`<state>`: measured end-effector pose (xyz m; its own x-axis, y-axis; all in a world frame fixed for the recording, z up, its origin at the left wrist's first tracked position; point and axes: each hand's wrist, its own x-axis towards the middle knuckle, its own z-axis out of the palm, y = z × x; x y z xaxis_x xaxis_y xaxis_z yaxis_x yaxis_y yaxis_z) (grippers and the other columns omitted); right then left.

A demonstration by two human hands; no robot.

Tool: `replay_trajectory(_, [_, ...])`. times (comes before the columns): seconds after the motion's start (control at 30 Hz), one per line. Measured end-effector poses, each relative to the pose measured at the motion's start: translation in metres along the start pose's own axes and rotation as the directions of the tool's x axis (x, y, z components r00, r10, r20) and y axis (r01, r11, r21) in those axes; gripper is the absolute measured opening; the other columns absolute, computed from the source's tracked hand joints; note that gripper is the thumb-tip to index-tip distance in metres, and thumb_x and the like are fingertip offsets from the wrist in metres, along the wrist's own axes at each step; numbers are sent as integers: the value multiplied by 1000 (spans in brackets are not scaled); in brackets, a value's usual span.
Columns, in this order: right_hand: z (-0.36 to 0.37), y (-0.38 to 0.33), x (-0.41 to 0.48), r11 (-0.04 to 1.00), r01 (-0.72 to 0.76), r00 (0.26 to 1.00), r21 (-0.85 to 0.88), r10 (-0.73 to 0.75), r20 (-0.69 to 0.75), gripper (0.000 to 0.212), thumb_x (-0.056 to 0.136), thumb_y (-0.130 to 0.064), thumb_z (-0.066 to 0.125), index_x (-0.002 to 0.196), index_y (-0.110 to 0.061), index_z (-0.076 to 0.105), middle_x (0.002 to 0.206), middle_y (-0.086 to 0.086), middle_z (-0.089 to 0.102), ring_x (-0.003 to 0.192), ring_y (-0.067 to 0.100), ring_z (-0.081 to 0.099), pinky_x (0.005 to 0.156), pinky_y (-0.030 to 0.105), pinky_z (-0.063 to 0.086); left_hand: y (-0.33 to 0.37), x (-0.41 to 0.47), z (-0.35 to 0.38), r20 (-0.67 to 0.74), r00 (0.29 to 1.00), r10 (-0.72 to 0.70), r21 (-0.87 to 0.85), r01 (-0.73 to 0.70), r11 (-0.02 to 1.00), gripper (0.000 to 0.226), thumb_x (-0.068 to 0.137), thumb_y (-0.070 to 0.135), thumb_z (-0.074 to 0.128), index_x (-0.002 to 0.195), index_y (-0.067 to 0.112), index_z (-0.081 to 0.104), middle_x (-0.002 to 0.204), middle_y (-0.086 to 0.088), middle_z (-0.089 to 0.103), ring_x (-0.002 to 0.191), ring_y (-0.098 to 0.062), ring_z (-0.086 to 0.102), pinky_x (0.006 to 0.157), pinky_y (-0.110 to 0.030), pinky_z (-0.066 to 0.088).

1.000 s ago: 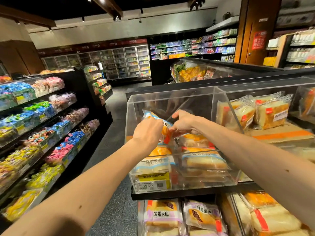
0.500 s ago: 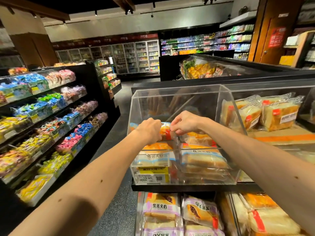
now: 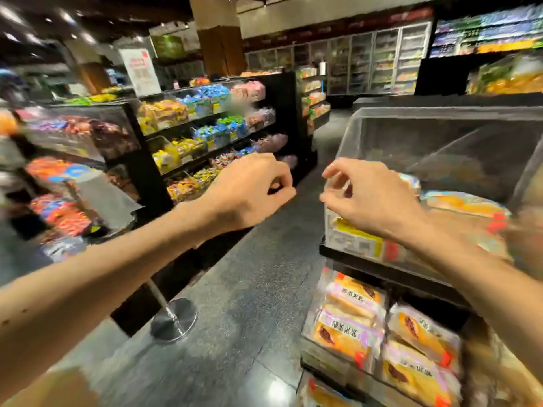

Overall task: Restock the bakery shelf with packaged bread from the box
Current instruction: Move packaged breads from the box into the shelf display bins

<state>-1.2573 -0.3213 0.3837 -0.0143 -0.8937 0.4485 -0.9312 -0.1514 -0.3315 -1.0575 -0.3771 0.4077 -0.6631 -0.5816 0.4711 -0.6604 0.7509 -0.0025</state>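
**Restock tip: hands empty at the bread bin, time for the next pack**

Both hands are in the air over the aisle with nothing in them, as far as the blur lets me see. The left hand (image 3: 249, 192) has its fingers loosely curled in toward the palm. The right hand (image 3: 373, 201) is loosely curled too, thumb and forefinger close together but pinching nothing. It hangs in front of the near left corner of the clear acrylic bin (image 3: 440, 112); I can't tell if it's touching the wall.

My read is that this is the gap between packs, so the next move is a trip to the box, which isn't in view at all. Doing it well:
- take one pack by its body, not the crimped end
- lay it flat on the stack, label forward
- don't press down, soft bread squashes easily

What's in what:
- the acrylic bin holds packaged bread (image 3: 461, 202), orange-yellow loaves in clear wrap lying flat, with lots of headroom above them
- a yellow price label (image 3: 355, 230) sits on its front
- the shelf below holds purple-labelled sandwich bread packs (image 3: 352, 321), leaning in rows
- across the aisle, the candy shelves (image 3: 211, 127) have tilted trays of mixed wrapped sweets
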Motion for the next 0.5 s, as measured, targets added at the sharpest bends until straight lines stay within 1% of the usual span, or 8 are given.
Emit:
replay_trajectory(0.07, [36, -48, -18, 987, 144, 985, -65, -136, 110, 41, 91, -43, 59, 128, -26, 53, 116, 0, 60, 111, 25, 58, 86, 39, 48, -25, -70, -14, 17, 999, -39, 111, 37, 993, 20, 88, 36, 60, 90, 19, 71, 86, -1, 66, 82, -24, 60, 74, -35, 49])
replay_trajectory(0.1, [56, -72, -29, 977, 205, 967, -64, -192, 166, 44, 93, -45, 55, 132, -26, 49, 121, 1, 56, 115, 26, 56, 87, 39, 48, -37, -105, -19, 42, 994, -97, 161, 90, 983, 24, 86, 39, 58, 92, 20, 71, 88, -2, 68, 83, -26, 62, 73, -37, 52])
replay_trajectory(0.2, [120, -146, -64, 943, 332, 897, 14, -320, 305, 46, 97, -46, 49, 139, -26, 40, 128, 1, 47, 120, 25, 49, 86, 39, 48, -68, -215, -30, 137, 950, -280, 237, 243, 941, 33, 84, 49, 52, 95, 23, 70, 87, -1, 67, 83, -30, 63, 68, -41, 55])
replay_trajectory(0.3, [185, -231, -105, 892, 428, 804, 144, -449, 391, 46, 97, -41, 51, 139, -25, 41, 129, 2, 46, 120, 26, 49, 84, 38, 47, -97, -334, -35, 146, 886, -441, 267, 394, 880, 26, 82, 46, 57, 93, 26, 67, 83, -1, 67, 77, -30, 65, 61, -37, 55])
replay_trajectory(0.33, [207, -261, -119, 871, 450, 769, 197, -490, 411, 46, 96, -39, 52, 139, -23, 43, 129, 3, 47, 120, 28, 50, 83, 39, 47, -106, -375, -35, 135, 851, -507, 263, 462, 847, 26, 82, 46, 56, 93, 26, 68, 83, -1, 68, 76, -30, 66, 60, -35, 54])
replay_trajectory(0.4, [251, -321, -149, 834, 488, 691, 259, -550, 470, 48, 96, -37, 53, 141, -22, 45, 132, 4, 48, 120, 30, 51, 82, 38, 46, -121, -453, -31, 125, 743, -658, 247, 619, 746, 25, 84, 42, 61, 98, 24, 71, 90, -2, 69, 81, -31, 66, 64, -36, 54])
replay_trajectory(0.43, [272, -351, -163, 820, 513, 655, 256, -566, 500, 48, 97, -38, 51, 142, -22, 44, 135, 3, 47, 121, 29, 51, 83, 37, 46, -129, -492, -26, 134, 666, -734, 245, 695, 676, 23, 85, 39, 64, 102, 25, 70, 97, -2, 68, 87, -31, 66, 69, -38, 55])
replay_trajectory(0.5, [313, -408, -191, 799, 543, 593, 257, -582, 556, 49, 96, -37, 50, 142, -22, 42, 139, 3, 46, 124, 28, 51, 89, 37, 47, -143, -569, -17, 181, 520, -835, 248, 797, 550, 25, 88, 40, 61, 109, 29, 68, 107, 0, 67, 100, -29, 63, 80, -40, 53])
